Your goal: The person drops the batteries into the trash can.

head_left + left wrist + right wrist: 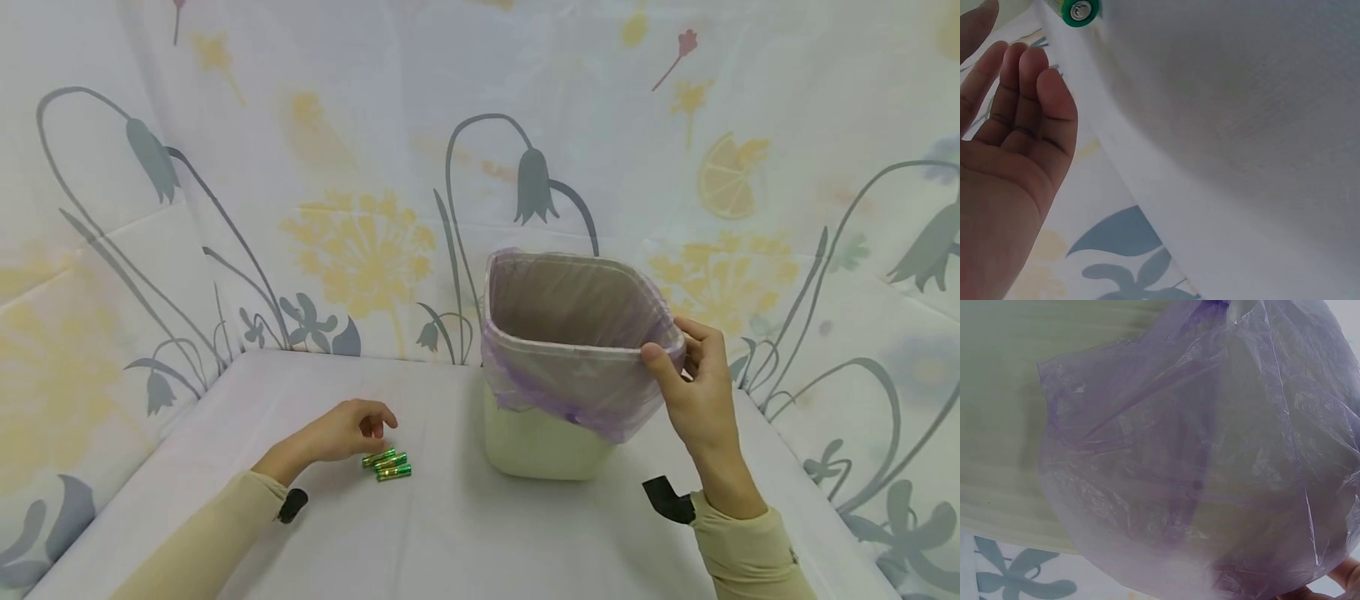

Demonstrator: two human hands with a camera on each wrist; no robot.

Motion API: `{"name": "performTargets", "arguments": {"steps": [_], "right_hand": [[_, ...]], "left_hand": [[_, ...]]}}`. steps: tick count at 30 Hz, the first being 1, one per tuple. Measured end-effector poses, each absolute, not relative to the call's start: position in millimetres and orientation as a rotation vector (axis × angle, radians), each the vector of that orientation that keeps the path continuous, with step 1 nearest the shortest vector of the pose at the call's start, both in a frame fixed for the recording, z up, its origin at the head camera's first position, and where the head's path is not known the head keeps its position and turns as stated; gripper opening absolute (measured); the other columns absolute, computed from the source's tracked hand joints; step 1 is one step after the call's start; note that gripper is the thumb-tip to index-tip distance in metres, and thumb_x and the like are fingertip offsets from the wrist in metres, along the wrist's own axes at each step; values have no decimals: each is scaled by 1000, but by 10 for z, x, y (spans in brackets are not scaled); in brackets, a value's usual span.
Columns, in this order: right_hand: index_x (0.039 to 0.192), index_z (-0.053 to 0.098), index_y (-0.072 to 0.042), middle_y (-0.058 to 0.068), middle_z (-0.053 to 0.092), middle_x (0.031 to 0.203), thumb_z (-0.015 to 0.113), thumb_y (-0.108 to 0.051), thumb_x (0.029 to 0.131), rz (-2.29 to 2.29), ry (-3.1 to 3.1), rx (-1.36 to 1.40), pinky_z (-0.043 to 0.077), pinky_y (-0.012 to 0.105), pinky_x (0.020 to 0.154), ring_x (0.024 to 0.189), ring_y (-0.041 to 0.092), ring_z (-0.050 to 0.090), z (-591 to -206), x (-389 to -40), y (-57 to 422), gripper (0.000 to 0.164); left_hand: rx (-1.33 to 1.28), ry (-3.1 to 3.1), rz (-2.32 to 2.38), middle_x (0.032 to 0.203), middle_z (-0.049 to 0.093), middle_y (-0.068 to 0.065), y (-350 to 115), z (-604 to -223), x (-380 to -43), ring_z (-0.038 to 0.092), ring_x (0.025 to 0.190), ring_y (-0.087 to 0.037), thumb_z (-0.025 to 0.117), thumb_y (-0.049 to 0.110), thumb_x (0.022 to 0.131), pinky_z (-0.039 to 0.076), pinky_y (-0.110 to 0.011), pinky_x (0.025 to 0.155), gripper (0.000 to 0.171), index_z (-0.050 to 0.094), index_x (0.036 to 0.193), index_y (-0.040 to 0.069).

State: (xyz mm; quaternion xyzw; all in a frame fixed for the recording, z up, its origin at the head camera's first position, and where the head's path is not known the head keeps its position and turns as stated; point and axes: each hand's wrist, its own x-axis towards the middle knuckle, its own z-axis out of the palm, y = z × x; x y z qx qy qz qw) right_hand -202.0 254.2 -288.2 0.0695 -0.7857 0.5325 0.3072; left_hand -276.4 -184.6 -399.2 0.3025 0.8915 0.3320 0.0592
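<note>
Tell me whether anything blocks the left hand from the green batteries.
Nothing visible does: the left hand is close beside the green batteries, and the bin stands apart, off to their right.

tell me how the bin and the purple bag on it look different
Colour: the bin is pale green and looks solid, while the bag is a thin, see-through purple.
Surface: the bin's outer wall is fairly smooth; the bag is crinkled.
Pose: the bin rests on the table; the bag lines it and hangs folded over its rim.
Shared: both are open at the top.
</note>
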Motion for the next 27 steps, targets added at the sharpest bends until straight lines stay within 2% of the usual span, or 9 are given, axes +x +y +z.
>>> {"name": "performTargets", "arguments": {"steps": [13, 27], "right_hand": [[139, 38, -11, 11, 53, 122, 62, -20, 93, 1388, -2090, 173, 41, 15, 82, 99, 10, 54, -2887, -2010, 2539, 52], [138, 39, -11, 10, 54, 120, 62, -19, 93, 1385, -2083, 184, 41, 17, 82, 99, 12, 54, -2875, -2005, 2537, 52]], "left_hand": [[928, 2610, 975, 79, 56, -1, -1915, -4076, -2760, 53, 68, -12, 73, 6, 81, 45, -24, 60, 29, 64, 109, 5], [947, 2652, 934, 76, 55, 2, -1920, -4123, -2784, 52, 67, -10, 68, 3, 84, 44, -24, 60, 21, 65, 104, 7]]}}
